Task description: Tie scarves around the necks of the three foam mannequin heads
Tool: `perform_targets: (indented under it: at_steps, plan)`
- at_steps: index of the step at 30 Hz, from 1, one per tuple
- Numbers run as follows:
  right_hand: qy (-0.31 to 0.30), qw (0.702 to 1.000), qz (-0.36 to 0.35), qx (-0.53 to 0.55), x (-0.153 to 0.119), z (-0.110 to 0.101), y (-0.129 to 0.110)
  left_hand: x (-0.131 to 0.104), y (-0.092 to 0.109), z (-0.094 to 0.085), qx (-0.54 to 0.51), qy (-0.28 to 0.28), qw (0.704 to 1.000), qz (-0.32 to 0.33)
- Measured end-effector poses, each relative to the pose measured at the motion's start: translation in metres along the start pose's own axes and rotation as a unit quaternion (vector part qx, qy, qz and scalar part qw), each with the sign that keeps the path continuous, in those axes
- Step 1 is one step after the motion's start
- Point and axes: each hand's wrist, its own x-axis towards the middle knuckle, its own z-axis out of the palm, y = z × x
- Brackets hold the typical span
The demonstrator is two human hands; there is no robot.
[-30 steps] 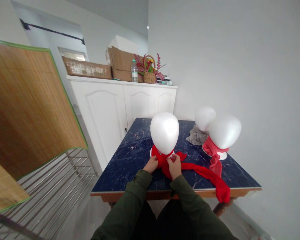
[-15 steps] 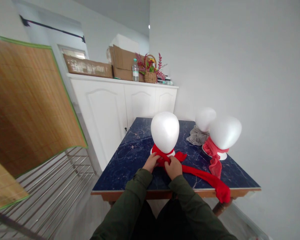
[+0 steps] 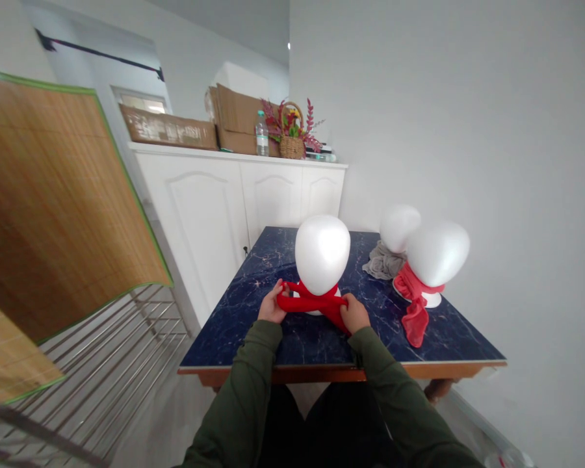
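Note:
A white mannequin head point(image 3: 322, 253) stands near the middle of the dark blue marbled table point(image 3: 273, 260). Around its base runs a red scarf point(image 3: 312, 303), stretched sideways between my hands and crossing in front of the neck. My left hand point(image 3: 273, 303) grips a loop of the scarf left of the head. Right of the neck, my right hand point(image 3: 355, 314) is closed on another part of the scarf, its fingertips partly hidden by the cloth.
At the right of the table are a white head point(image 3: 439, 253) with a coral scarf point(image 3: 414, 325) and another head point(image 3: 400, 227) with a grey scarf point(image 3: 384, 261). A white cabinet point(image 3: 199, 195) stands behind; a metal rack point(image 3: 151, 338) is at left.
My hands have moved apart, the left one leftward and the right one slightly rightward, pulling the red scarf wide. Its long tail no longer lies across the table's front right edge.

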Motion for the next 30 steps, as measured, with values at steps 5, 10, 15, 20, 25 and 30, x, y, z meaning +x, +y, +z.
perform_targets:
  at_steps: [5,10,15,20,25,30]
  plan:
    - [-0.012,0.999,-0.029,-0.021,0.012,-0.007,0.011,0.006,0.02,-0.025,0.375,-0.03,0.924,0.064]
    - [-0.017,0.998,-0.045,-0.027,0.015,-0.005,0.024,0.01,0.038,-0.046,0.596,0.009,0.788,0.152]
    - [-0.022,0.998,-0.062,-0.017,0.008,0.008,0.021,0.009,0.033,-0.046,0.665,0.033,0.721,0.192]
    - [-0.018,0.998,-0.066,-0.015,0.005,0.01,0.019,-0.006,0.02,-0.029,0.735,0.049,0.595,0.322]
    - [-0.014,0.996,-0.075,-0.048,0.002,0.009,0.017,-0.042,-0.012,0.004,0.766,-0.034,0.505,0.397]
    - [-0.011,0.994,-0.095,-0.046,-0.001,0.008,0.015,-0.056,-0.049,0.027,0.787,-0.261,0.457,0.323]
